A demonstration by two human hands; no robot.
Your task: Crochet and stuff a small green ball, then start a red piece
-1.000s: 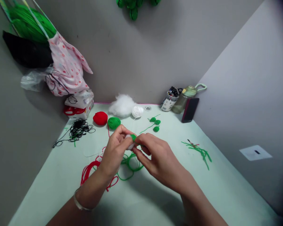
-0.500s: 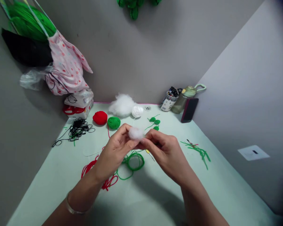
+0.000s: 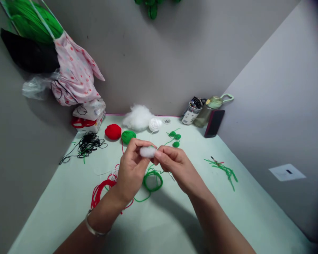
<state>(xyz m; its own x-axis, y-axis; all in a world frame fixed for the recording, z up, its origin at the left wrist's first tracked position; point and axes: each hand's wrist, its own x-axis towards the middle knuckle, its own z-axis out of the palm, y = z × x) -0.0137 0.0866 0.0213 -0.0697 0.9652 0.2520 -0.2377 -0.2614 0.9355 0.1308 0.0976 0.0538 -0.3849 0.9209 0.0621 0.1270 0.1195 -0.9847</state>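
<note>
Now, head view: above the table (image 3: 60,201), the half-curled left hand (image 3: 132,169) is cupping white fluff (image 3: 147,152), the right hand (image 3: 175,162) closely pinching its end; green yarn (image 3: 151,146) is newly showing atop, suggesting the two are being combined.

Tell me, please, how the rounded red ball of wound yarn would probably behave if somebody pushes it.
The red yarn ball would probably roll, as its sides look rounded. It may unwind a little, since a loose red strand trails from it. It likely gives when pressed, being wound yarn.
</note>
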